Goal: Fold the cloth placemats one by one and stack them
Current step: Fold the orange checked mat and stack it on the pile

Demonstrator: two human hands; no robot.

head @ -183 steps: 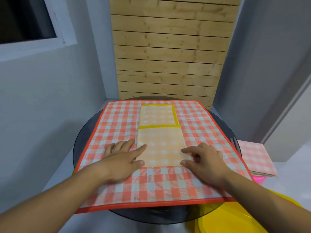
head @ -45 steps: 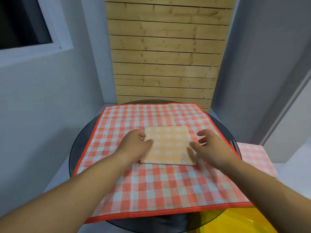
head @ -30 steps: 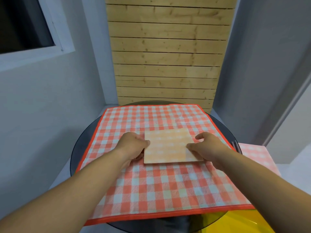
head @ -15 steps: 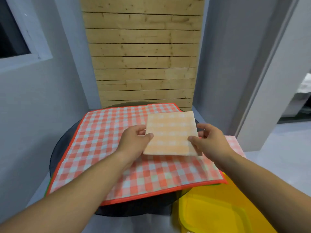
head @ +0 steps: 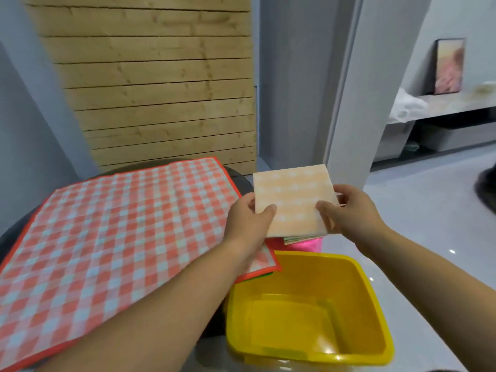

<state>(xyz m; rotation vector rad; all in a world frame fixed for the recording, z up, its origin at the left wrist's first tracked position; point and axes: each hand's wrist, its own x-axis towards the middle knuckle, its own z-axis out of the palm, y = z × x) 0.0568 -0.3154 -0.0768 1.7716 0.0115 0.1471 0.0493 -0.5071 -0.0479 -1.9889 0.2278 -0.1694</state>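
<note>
Wooden boards cover the wall behind a round dark table. On the table lies a big red and white checked placemat, spread flat, with a red edge. Both hands hold a folded placemat past the right side of the table. It is a pale orange square with soft white checks. The left hand pinches its left edge, thumb on top. The right hand pinches its right edge the same way. Right under it peeks a pile of folded cloths on something pink. I cannot tell if it touches the pile. A yellow tub sits below the hands. Far off, a picture stands on a shelf.
</note>
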